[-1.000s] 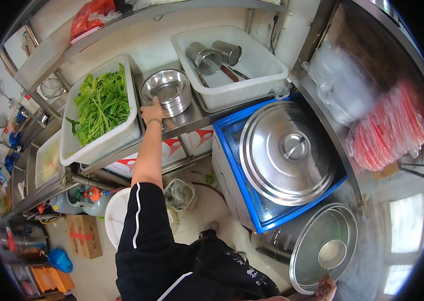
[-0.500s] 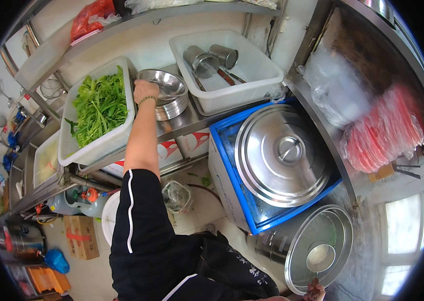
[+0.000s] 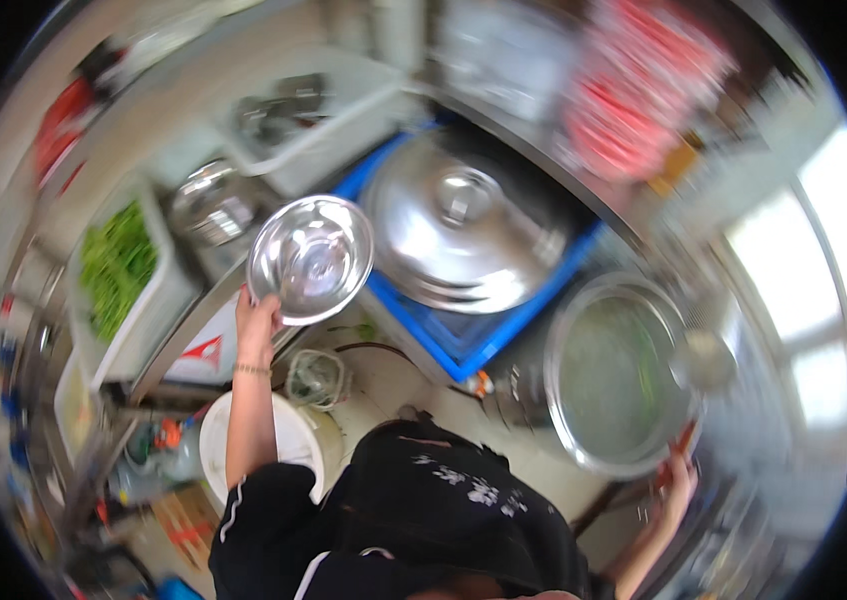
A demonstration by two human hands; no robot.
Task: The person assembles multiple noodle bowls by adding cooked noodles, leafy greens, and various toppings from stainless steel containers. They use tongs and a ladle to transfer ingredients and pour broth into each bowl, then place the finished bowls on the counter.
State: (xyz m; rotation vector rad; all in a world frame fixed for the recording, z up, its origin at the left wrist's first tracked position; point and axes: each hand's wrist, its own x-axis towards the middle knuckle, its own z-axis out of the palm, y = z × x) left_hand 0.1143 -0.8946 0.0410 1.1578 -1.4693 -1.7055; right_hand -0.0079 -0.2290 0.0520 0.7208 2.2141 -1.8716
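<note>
My left hand [image 3: 259, 325] is closed on the rim of a shiny steel bowl [image 3: 310, 262], thumb inside. The bowl is tilted toward me and nothing shows in it. At the lower right, my right hand [image 3: 678, 482] is wrapped round the reddish-brown handle of a round strainer [image 3: 705, 360], blurred by motion. The strainer's head is at the right rim of a large steel pot [image 3: 555, 405], which holds cloudy liquid with green strips. A stack of steel bowls [image 3: 218, 210] stands on the shelf beyond my left hand.
Left of the stack is a white tub of leafy greens [image 3: 118, 265]. Another white tub [image 3: 318, 165] holds metal strainers. Ahead, a wide steel lid [image 3: 513, 245] lies in a blue-edged frame [image 3: 473, 362]. A white bucket [image 3: 243, 440] stands by my left arm.
My left hand has lifted the bowl off the stack and brought it nearer. The strainer has shifted to the pot's right rim. The view has swung right.
</note>
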